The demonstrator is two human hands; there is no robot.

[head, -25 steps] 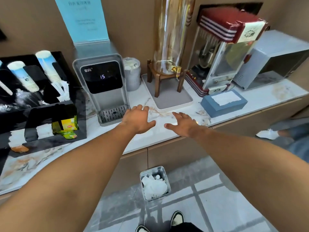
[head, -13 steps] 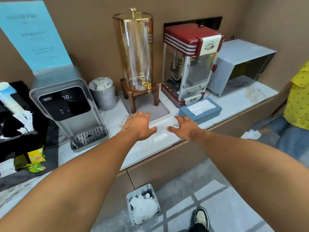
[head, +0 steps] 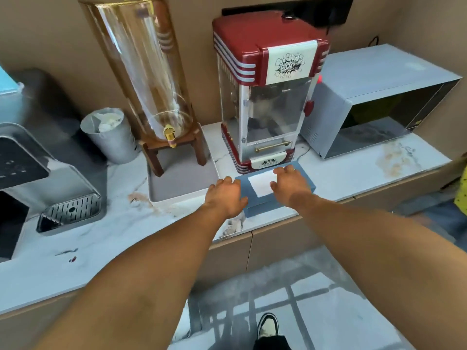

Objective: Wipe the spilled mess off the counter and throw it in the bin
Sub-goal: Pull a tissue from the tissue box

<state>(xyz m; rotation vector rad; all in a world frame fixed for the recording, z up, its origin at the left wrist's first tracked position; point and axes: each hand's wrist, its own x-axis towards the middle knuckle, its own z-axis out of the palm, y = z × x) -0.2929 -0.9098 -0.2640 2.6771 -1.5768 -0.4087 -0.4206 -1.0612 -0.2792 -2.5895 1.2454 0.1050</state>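
Blue tissue box (head: pixel 273 195) sits on the marbled worktop (head: pixel 113 238) before a popcorn machine (head: pixel 267 97). Left hand (head: pixel 225 195) hovers beside it, right hand (head: pixel 290 185) over its white tissue (head: pixel 260 184); fingers loosely spread, gripping nothing. Brownish spill (head: pixel 141 198) stains the worktop left.

Both forearms are seen bare to the frame edge; no sleeves, watch or bands are seen. Left hand (head: pixel 225 195) and right hand (head: pixel 290 185) are ungloved. A black-and-white shoe (head: pixel 268 325) is worn, below dark trousers (head: pixel 271 343).
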